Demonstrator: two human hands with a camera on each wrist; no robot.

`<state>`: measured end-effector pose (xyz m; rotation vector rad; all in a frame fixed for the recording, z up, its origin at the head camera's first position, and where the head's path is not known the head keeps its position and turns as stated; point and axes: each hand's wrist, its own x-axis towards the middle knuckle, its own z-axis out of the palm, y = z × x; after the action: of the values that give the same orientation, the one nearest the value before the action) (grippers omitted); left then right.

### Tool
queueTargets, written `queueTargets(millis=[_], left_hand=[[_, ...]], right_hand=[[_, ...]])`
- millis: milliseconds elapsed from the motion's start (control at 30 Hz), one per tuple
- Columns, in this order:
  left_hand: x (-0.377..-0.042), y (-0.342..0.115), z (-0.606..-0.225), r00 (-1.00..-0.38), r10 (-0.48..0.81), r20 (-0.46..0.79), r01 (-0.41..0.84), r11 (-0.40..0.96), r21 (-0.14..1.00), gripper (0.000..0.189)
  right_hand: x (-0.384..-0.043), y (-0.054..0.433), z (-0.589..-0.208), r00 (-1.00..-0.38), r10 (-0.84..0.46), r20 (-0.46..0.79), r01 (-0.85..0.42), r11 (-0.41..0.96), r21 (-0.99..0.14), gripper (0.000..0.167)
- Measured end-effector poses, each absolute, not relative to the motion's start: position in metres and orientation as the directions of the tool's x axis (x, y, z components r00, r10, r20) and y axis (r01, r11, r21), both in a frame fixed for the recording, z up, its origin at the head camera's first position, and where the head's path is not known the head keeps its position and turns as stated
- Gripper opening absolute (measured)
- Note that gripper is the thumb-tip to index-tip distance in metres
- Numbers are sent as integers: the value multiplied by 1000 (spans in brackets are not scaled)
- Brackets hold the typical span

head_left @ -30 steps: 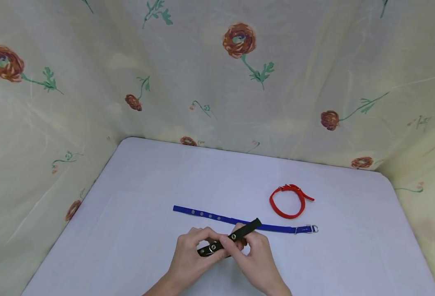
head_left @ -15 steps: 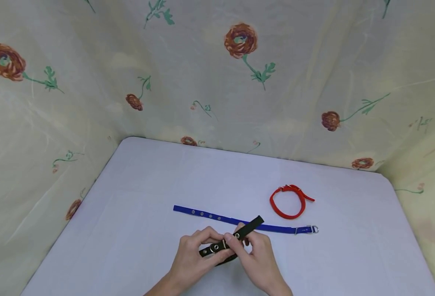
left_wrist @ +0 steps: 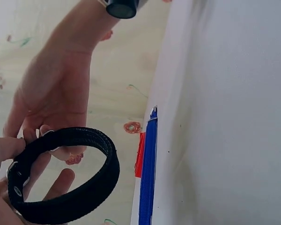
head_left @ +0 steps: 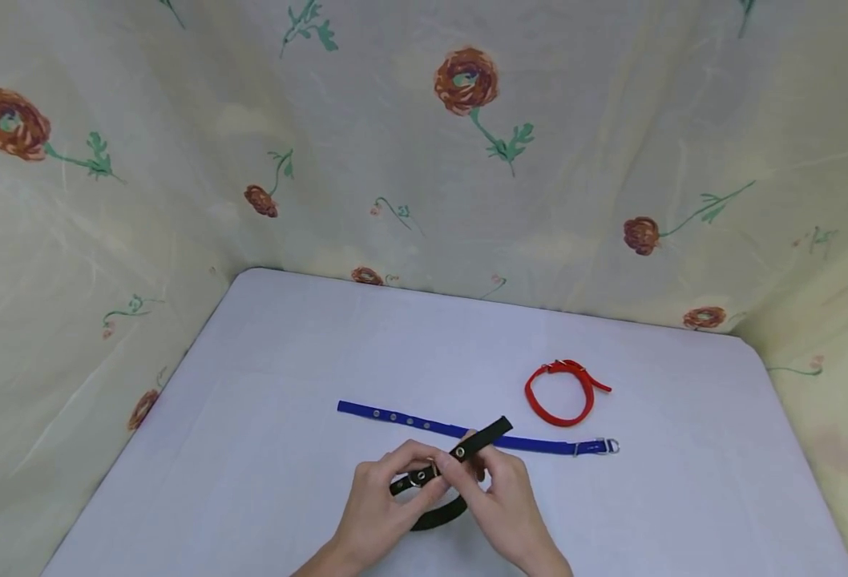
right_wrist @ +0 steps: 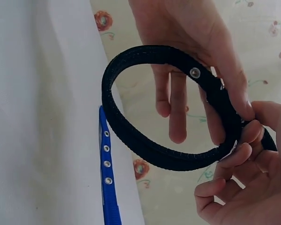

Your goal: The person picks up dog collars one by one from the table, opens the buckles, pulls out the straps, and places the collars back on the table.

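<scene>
A black collar (head_left: pixel 438 515) with metal eyelets is bent into a loop between both hands, above the table. My left hand (head_left: pixel 379 498) pinches it near its buckle, thumb and index finger on the strap. With thumb and fingers, my right hand (head_left: pixel 502 498) grips the strap beside the buckle, and the free end sticks out past it to the upper right. The round loop (right_wrist: pixel 178 161) shows whole in the right wrist view. Fingers partly cover the buckle. Behind the hands, a blue collar (head_left: pixel 539 445) lies stretched out flat; the black end overlaps it in the head view.
A red collar (head_left: pixel 561 421), buckled into a ring, lies farther back on the right. All of this is on a white table (head_left: pixel 265 344) with rounded back corners. Flower-patterned cloth (head_left: pixel 554 160) stands behind the table and along its sides.
The black loop has come down into view below the hands, where it was mostly hidden. Both hands keep their hold and have barely shifted. The blue and red collars have not moved.
</scene>
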<state>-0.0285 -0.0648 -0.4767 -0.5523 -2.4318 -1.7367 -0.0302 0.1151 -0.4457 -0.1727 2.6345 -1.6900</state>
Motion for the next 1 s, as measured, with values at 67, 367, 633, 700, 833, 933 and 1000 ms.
queueTargets(millis=[67,367,633,700,833,933,1000], left_hand=[[-29,-64,-477,-938,229,259,316,263,912,14],[-31,-63,-473,-960,280,16,59,145,988,17],[-31,-58,-470,-952,259,-164,-147,84,986,23],[-31,-56,-471,-953,247,-175,-163,68,984,23],[-29,-54,-473,-956,228,-184,-177,53,983,25],[-28,-54,-474,-959,208,-194,-187,52,981,27],[-26,-55,-474,-961,192,-200,-194,51,980,28]], right_hand=[[-30,117,-445,-995,-103,1,-42,401,-915,15],[-28,125,-447,-988,-147,-46,-9,355,-935,11],[-31,129,-445,-982,-174,-71,1,372,-928,10],[-31,130,-445,-982,-178,-64,-8,378,-926,9],[-31,129,-444,-980,-187,-63,-15,388,-922,10],[-30,127,-444,-978,-198,-69,-15,396,-918,11],[-30,125,-443,-977,-203,-72,-17,405,-914,11]])
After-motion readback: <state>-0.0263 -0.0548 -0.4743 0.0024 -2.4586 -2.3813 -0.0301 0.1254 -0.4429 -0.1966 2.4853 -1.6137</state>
